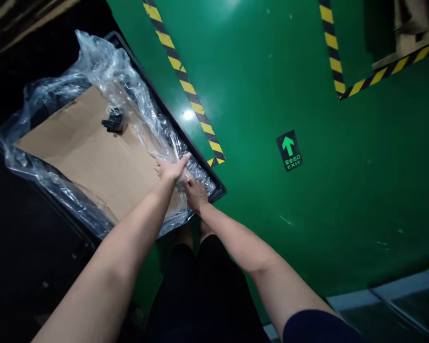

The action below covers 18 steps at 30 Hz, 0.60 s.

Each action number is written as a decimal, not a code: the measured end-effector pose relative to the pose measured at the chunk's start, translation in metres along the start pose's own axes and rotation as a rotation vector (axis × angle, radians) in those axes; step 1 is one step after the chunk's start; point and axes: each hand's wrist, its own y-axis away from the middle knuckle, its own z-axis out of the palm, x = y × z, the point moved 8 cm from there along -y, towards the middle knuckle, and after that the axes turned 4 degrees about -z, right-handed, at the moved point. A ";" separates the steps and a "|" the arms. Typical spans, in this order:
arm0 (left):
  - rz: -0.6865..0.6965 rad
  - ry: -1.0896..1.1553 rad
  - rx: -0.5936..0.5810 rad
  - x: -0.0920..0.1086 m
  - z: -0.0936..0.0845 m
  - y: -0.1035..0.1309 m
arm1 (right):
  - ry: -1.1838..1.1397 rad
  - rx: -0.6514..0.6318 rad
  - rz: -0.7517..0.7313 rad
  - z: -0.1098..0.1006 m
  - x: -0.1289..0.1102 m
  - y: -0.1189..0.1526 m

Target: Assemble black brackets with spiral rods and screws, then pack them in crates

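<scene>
A dark crate (219,190) lined with clear plastic film (103,62) stands at the left. Inside the film lies a brown cardboard sheet (93,157), and a small black object (114,120) rests on its upper part. My left hand (172,169) is at the right edge of the cardboard, over the film, with its thumb stretched away from the other fingers. Just beside it, my right hand (196,191) touches the film near the crate's near right corner. Its fingers are bent, and whether they pinch the film is hard to make out.
Yellow and black tape (189,88) runs along the green floor (257,205) beside the crate. An exit sign (289,150) is on the floor at the right. A brown item (411,43) sits inside another taped area, upper right.
</scene>
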 end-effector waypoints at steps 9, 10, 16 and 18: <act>-0.036 -0.160 0.044 -0.019 0.000 -0.026 | -0.109 0.194 0.101 -0.027 0.020 -0.008; -0.031 -0.167 0.045 -0.020 -0.001 -0.027 | -0.116 0.192 0.126 -0.027 0.025 -0.011; -0.032 -0.160 0.050 -0.022 -0.003 -0.027 | -0.109 0.076 0.075 -0.008 0.022 -0.007; -0.004 -0.142 0.039 -0.023 -0.004 -0.024 | -0.122 0.106 0.117 -0.004 0.022 0.000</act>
